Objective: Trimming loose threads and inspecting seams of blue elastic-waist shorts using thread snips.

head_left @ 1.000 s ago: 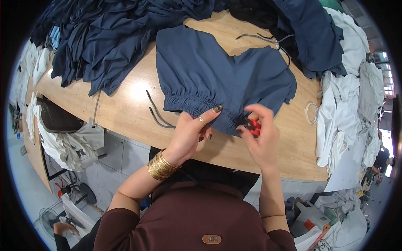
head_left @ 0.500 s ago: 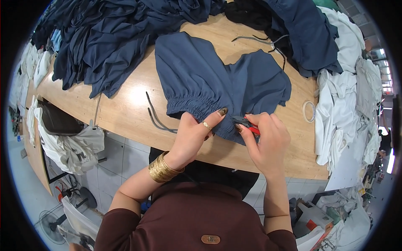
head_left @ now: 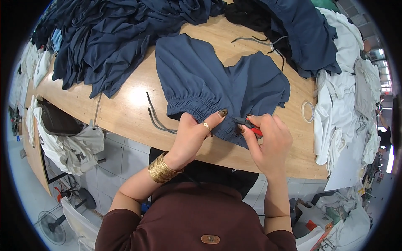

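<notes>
A pair of navy blue shorts lies on the wooden table, its gathered waistband toward me. My left hand is closed on the waistband, thumb on top and fingers partly hidden by the cloth. In my right hand is a small tool with red handles and dark jaws, like thread snips. Its jaws touch or lie just over the waistband near the front middle; the exact contact cannot be made out. Two dark drawstring ends stick out on the table beside my left hand.
Heaped navy garments cover the far left of the table. More navy and black clothing with loose cords lies at the far right. A tape roll sits beside white garments. A dark bag rests at left.
My right hand and the snips have shifted slightly to the right, and the waistband cloth by them has moved a little. My left hand has stayed in place.
</notes>
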Tool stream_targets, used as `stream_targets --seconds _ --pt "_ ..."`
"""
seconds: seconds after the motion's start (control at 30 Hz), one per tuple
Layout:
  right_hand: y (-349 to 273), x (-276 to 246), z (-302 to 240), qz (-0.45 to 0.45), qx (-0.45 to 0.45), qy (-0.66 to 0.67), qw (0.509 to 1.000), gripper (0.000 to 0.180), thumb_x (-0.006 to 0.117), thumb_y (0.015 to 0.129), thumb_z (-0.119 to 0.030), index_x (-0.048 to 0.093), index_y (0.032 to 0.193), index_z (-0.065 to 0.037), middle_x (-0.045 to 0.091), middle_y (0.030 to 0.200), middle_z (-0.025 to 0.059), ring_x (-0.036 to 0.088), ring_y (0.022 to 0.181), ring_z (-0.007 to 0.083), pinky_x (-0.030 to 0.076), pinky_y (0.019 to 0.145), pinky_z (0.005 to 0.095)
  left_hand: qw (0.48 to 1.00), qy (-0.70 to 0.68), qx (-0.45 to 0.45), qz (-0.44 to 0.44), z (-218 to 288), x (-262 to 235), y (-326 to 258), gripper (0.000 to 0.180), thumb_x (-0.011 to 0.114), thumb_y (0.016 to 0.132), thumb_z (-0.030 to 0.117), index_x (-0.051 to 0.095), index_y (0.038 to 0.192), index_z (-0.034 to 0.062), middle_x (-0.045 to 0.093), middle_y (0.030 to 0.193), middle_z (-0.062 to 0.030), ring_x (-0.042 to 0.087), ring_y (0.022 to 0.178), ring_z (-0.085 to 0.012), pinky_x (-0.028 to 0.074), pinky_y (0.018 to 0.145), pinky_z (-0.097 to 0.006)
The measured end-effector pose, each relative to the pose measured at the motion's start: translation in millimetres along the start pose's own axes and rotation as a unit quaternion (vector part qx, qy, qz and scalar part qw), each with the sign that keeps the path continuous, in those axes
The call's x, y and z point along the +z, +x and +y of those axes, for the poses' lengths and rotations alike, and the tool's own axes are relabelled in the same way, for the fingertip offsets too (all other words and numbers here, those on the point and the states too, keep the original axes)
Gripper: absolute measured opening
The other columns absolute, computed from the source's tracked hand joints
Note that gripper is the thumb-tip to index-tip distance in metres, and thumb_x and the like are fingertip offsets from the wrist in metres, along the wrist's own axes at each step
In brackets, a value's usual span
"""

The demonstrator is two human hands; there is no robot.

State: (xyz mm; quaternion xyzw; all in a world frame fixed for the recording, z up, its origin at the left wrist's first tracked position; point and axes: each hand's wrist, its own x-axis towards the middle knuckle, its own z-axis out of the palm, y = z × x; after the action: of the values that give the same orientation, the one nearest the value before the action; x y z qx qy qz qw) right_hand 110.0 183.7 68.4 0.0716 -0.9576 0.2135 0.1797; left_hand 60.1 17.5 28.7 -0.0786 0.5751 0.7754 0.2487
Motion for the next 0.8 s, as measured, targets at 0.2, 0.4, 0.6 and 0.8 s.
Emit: stream_targets --seconds 0.2,0.4,0.6,0.8 --pt "-2.0 6.9 -3.4 0.022 0.006 0.001 1.000 0.018 0.071 0.076 -0.019 0.061 0.085 -0.007 0.059 0.074 0.0019 0.052 0.063 0.0199 0.040 0.056 0.0307 0.998 -0.062 -0.025 -0.001 6.8 9.3 -2.7 0.025 0.067 0.085 0.015 0.062 0.064 0.0033 0.051 0.058 0.0053 0.040 0.048 -0.0016 0.031 0.043 -0.020" --pt "-5.4 12.4 -8.2 0.053 0.046 0.012 0.997 0.017 0.070 0.077 -0.019 0.061 0.085 -0.007 0.059 0.074 0.0010 0.052 0.062 0.0192 0.040 0.055 0.0307 0.995 -0.094 -0.029 -0.012 -2.1 7.3 -0.6 0.022 0.066 0.087 0.017 0.064 0.071 0.0025 0.056 0.062 0.0036 0.044 0.050 -0.0029 0.035 0.046 -0.020" --pt "-9.4 24.5 -10.2 0.100 0.073 0.026 0.992 0.017 0.072 0.076 -0.018 0.061 0.085 -0.008 0.057 0.073 0.0004 0.052 0.062 0.0185 0.039 0.054 0.0311 0.991 -0.127 -0.029 0.003 1.2 15.2 -4.4 0.021 0.065 0.088 0.019 0.066 0.076 0.0021 0.059 0.069 0.0029 0.047 0.056 -0.0033 0.038 0.050 -0.020" --pt "-9.7 24.9 -11.3 0.109 0.068 0.013 0.992 0.017 0.071 0.076 -0.017 0.061 0.086 -0.008 0.057 0.073 0.0004 0.052 0.061 0.0186 0.038 0.054 0.0311 0.992 -0.126 -0.028 0.001 -2.2 14.8 -3.9 0.020 0.067 0.087 0.020 0.066 0.077 0.0021 0.059 0.069 0.0025 0.048 0.056 -0.0037 0.038 0.050 -0.021"
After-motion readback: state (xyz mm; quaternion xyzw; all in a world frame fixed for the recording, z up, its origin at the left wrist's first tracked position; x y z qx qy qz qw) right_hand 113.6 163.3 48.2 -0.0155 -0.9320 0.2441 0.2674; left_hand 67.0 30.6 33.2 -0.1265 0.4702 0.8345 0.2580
